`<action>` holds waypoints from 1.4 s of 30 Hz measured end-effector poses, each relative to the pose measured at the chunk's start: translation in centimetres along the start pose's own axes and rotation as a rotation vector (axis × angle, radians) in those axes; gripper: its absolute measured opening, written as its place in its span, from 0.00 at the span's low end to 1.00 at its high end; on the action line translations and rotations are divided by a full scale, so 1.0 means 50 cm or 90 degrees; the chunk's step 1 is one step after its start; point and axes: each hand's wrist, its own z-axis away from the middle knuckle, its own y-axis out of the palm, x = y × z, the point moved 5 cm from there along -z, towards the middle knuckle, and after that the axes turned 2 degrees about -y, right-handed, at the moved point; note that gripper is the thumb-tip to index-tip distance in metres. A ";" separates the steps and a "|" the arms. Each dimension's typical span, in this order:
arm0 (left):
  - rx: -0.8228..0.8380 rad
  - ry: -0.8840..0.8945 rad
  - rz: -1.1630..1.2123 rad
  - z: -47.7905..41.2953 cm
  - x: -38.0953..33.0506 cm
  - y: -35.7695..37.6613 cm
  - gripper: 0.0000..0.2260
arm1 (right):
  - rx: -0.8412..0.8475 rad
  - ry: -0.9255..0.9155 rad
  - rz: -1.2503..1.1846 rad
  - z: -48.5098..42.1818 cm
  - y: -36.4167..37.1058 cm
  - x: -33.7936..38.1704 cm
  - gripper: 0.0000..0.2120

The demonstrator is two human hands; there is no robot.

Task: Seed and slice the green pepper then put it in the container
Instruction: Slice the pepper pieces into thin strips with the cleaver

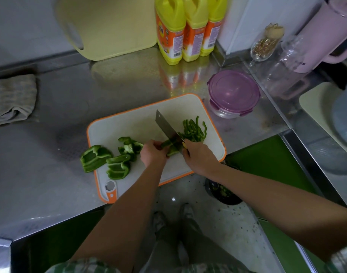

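Green pepper piece (171, 148) lies near the middle of the cutting board (133, 123), held down from its left side by the curled fingers of the left hand (154, 152). Right hand (198, 156) is wrapped round the handle of a cleaver (166, 127). The blade stands edge-down on the piece, just beside the left fingertips, its tip toward the board's far edge. Cut strips (194, 129) are heaped on the board's right part, just past the blade. Uncut chunks (121, 154) sit on the board's left part, and one chunk (93, 157) straddles the left edge onto the steel counter (50, 115). Container (233, 93), round, purple lid on, stands on the counter off the board's far right corner, near but apart. Three yellow bottles (188, 28) stand beyond the board at the wall. A folded cloth (13, 99) lies well to the board's left. A dark bin (223, 194) sits on the floor below the board's near right corner.
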 end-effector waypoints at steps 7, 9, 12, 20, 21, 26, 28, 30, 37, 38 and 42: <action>0.014 0.002 -0.004 0.001 -0.006 -0.005 0.11 | -0.003 0.013 0.050 -0.032 0.015 0.014 0.08; 0.028 0.019 0.003 -0.001 -0.004 -0.006 0.10 | -0.021 0.019 0.059 -0.038 0.021 0.019 0.08; 0.061 0.051 0.024 0.002 0.003 -0.009 0.08 | -0.047 0.029 0.017 -0.046 0.018 0.020 0.08; 0.050 0.037 0.045 0.010 -0.001 -0.015 0.09 | -0.096 0.015 -0.098 -0.029 -0.007 -0.004 0.09; 0.041 0.027 0.045 0.010 -0.002 -0.014 0.09 | -0.089 -0.003 -0.090 -0.024 -0.011 -0.006 0.09; 0.025 0.000 0.022 0.010 -0.004 -0.009 0.09 | -0.028 -0.011 -0.065 -0.007 -0.011 -0.013 0.10; 0.020 0.002 0.013 0.008 -0.004 -0.009 0.10 | -0.015 -0.014 -0.058 -0.006 -0.008 -0.011 0.09; 0.013 0.000 0.006 0.006 -0.003 -0.009 0.10 | -0.009 -0.015 -0.059 -0.006 -0.009 -0.010 0.09; 0.010 -0.005 0.006 0.003 -0.003 -0.009 0.11 | -0.003 -0.017 -0.004 -0.005 0.002 -0.003 0.08; 0.011 -0.005 0.007 0.003 -0.003 -0.009 0.11 | -0.007 -0.014 0.000 -0.006 0.005 -0.001 0.08; 0.015 0.005 0.004 0.005 -0.004 -0.011 0.09 | -0.016 0.006 0.003 -0.016 0.015 0.004 0.08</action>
